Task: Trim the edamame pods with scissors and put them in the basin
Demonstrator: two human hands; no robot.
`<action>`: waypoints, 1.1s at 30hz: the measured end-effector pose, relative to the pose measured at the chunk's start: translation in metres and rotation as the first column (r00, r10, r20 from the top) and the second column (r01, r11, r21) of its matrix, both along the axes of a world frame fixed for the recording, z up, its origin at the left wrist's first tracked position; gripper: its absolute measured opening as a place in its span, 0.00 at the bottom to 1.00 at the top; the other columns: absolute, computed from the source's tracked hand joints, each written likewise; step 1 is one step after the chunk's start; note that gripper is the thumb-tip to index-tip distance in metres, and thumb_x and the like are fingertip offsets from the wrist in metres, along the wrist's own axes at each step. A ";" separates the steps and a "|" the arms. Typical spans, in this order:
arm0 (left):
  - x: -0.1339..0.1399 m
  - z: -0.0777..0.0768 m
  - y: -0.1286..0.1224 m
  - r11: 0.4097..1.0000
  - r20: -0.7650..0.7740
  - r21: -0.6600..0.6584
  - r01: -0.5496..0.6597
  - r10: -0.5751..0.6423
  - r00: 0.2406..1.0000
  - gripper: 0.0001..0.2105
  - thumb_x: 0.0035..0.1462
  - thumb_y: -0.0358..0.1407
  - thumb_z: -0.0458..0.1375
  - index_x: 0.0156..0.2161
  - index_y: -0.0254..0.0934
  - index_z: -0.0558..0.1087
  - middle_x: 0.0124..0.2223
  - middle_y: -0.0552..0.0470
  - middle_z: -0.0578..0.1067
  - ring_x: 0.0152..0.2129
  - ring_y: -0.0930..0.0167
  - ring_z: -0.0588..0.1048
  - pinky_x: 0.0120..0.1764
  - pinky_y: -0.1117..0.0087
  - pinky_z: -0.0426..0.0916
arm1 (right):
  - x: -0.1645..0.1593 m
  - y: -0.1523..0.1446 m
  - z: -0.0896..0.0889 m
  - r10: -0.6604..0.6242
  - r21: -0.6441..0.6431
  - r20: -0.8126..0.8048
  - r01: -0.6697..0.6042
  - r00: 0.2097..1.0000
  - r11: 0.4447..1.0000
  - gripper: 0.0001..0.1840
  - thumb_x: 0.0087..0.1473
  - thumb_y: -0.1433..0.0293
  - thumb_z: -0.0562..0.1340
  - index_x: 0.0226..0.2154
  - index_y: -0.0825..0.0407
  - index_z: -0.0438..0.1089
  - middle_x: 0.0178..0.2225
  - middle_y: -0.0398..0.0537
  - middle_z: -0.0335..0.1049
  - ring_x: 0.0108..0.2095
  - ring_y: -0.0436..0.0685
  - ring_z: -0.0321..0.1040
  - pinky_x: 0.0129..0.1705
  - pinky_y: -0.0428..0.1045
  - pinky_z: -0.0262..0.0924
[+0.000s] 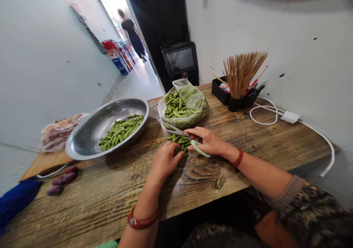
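My right hand (pixel 206 141) is closed on a pair of scissors (pixel 200 149) with pale green handles; the blades are spread and point left over a small pile of edamame pods (pixel 180 140) on the wooden table. At the left edge of that pile is my left hand (pixel 165 161), its fingers curled in towards the thumb; what they pinch, if anything, is hidden. Just behind the pile stands a clear plastic bag (pixel 194 110) full of green pods. A wide steel basin (pixel 89 124) to the left holds more pods heaped on one side.
Bamboo skewers (pixel 241 75) stand in a black holder at the back right, near a white cable (pixel 264 123). Purple-red tubers (pixel 62 180), a packed plastic bag (pixel 59 132) and blue cloth (pixel 19 202) lie left. Beyond the doorway, a person (pixel 132 36) stands.
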State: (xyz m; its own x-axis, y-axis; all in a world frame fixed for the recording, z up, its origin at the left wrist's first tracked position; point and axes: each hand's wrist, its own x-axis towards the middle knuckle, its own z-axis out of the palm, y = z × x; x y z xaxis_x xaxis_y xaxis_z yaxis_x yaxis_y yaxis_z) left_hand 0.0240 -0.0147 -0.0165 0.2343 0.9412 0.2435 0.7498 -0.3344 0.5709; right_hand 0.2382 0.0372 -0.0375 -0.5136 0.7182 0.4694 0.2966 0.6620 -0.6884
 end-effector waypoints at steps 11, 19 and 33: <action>-0.006 0.007 0.001 0.970 0.595 -0.238 -0.053 0.189 0.781 0.08 0.54 0.39 0.60 0.34 0.35 0.73 0.27 0.55 0.69 0.22 0.76 0.63 0.26 0.75 0.56 | 0.000 0.000 -0.001 0.023 0.018 -0.004 -0.023 1.000 1.000 0.32 0.47 0.62 0.70 0.53 0.52 0.66 0.34 0.45 0.67 0.32 0.52 0.65 0.36 0.47 0.63; 0.001 0.016 -0.005 0.928 0.835 -0.346 0.141 0.236 0.497 0.11 0.53 0.40 0.62 0.34 0.33 0.72 0.29 0.53 0.71 0.17 0.82 0.59 0.20 0.78 0.48 | -0.001 -0.003 -0.003 0.105 0.064 0.022 -0.106 0.994 0.992 0.34 0.47 0.61 0.69 0.55 0.53 0.64 0.37 0.48 0.67 0.33 0.52 0.65 0.37 0.47 0.63; -0.001 0.004 -0.002 0.944 0.766 -0.317 0.095 0.196 0.612 0.11 0.53 0.41 0.62 0.35 0.34 0.73 0.26 0.54 0.70 0.17 0.80 0.57 0.20 0.77 0.52 | -0.001 -0.005 -0.005 0.129 0.039 0.109 -0.134 0.986 0.990 0.36 0.47 0.59 0.69 0.56 0.53 0.63 0.41 0.51 0.68 0.36 0.54 0.66 0.39 0.49 0.64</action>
